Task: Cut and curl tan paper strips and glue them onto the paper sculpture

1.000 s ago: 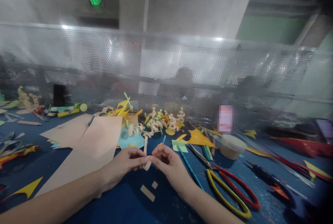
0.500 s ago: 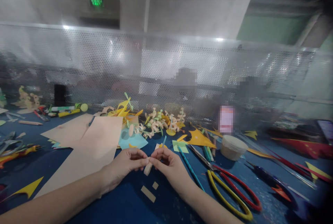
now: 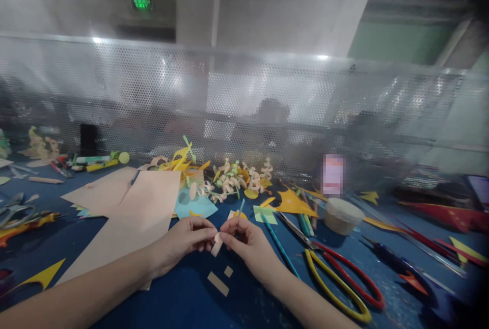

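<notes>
A small pale paper strip point(image 3: 216, 247) hangs between my hands, its top end bent over at the fingertips. My left hand point(image 3: 187, 242) is closed in a pinch at the strip's left side. From the right, my right hand point(image 3: 248, 242) pinches the top of the same strip. Just below lie a pale paper rectangle point(image 3: 218, 284) and a tiny paper square point(image 3: 228, 271) on the blue table point(image 3: 183, 303). Large pale sheets point(image 3: 133, 227) lie beside and partly behind my left forearm.
Red-and-yellow-handled scissors point(image 3: 336, 278), a blue stick point(image 3: 280, 245) and a round tub point(image 3: 344, 216) are on the right. Curled paper pieces point(image 3: 233, 179) are heaped behind my hands. Grey scissors point(image 3: 17, 213) lie far left, and a perforated screen point(image 3: 171, 89) stands behind.
My fingertips have shifted slightly on the strip, and its top now shows a fold or curl between them. Both arms are almost where they were.
</notes>
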### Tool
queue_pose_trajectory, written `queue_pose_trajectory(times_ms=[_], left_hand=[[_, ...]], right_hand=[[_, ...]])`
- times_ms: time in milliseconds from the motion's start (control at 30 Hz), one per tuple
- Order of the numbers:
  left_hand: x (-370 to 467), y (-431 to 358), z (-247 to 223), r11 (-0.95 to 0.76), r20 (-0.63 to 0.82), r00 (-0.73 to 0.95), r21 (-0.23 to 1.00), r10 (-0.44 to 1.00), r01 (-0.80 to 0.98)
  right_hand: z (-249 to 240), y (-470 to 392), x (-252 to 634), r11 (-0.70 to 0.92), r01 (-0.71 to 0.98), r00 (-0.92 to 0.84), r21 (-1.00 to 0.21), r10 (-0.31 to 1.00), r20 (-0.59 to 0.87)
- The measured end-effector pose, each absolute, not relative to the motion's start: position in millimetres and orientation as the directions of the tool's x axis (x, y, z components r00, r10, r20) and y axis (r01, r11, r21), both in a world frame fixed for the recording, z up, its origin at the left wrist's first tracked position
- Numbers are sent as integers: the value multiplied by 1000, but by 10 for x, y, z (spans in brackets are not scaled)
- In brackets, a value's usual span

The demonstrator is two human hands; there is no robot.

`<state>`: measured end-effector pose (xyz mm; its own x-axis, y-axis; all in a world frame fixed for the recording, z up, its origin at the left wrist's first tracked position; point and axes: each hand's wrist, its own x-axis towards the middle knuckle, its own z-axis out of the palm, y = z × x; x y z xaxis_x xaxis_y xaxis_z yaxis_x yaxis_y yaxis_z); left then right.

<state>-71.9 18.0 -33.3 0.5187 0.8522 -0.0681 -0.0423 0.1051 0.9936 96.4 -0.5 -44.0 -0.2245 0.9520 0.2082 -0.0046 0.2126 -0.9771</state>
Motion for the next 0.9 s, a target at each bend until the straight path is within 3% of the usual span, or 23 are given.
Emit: queue_pose_trajectory(times_ms=[900], left_hand=[[-716,178,-324,32,-44,513,999,857,33]], right_hand=[[-470,17,961,166,-53,-208,-985,962,174]])
